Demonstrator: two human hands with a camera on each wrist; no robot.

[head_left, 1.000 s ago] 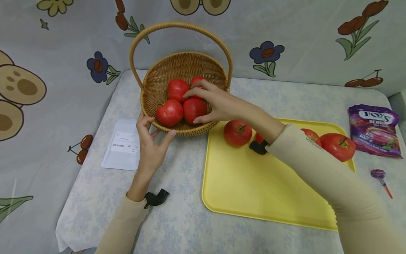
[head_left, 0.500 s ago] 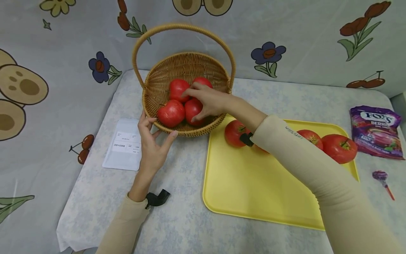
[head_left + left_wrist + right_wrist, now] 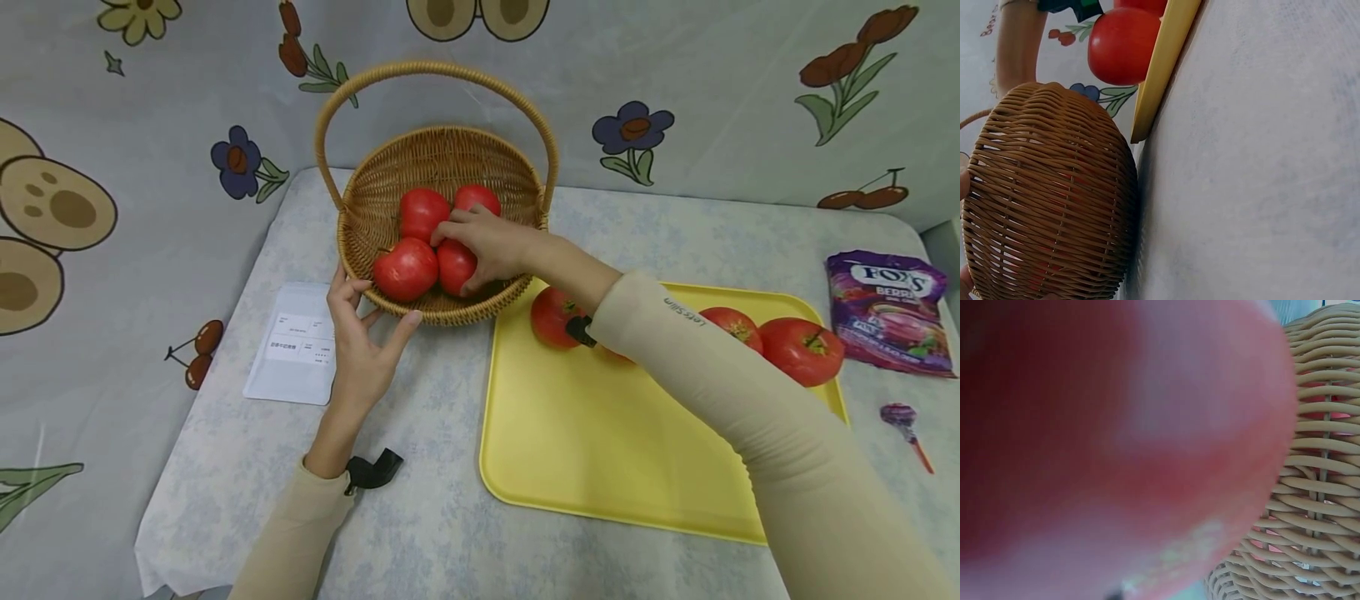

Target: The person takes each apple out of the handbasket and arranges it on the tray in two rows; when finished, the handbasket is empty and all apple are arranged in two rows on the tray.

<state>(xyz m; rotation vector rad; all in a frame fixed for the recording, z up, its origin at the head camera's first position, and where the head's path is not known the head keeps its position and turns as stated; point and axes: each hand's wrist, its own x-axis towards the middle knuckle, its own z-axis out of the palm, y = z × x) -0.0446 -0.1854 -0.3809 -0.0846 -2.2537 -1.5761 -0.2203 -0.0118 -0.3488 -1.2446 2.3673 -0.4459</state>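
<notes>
A wicker basket [image 3: 450, 150] with a tall arched handle stands at the back of the table, holding several red apples [image 3: 406, 270]. My left hand [image 3: 363, 354] holds its front left rim, the thumb at the front. Reaching in from the right, my right hand [image 3: 498, 243] curls its fingers over the front right apple [image 3: 453, 265]; its palm side is hidden. The left wrist view shows the woven outside of the basket [image 3: 1054, 200], with fingertips at the rim. In the right wrist view, a large blurred apple [image 3: 1210, 425] covers much of the basket wall [image 3: 1322, 450].
A yellow tray [image 3: 600, 450] with several more apples [image 3: 802, 350] lies right of the basket, partly under my right sleeve. A white packet [image 3: 292, 346] lies at left. A purple candy bag [image 3: 888, 312] and a lollipop [image 3: 900, 417] lie at right.
My right forearm has shifted slightly left and my right hand has settled lower over the front right apple. My left hand stays on the basket rim.
</notes>
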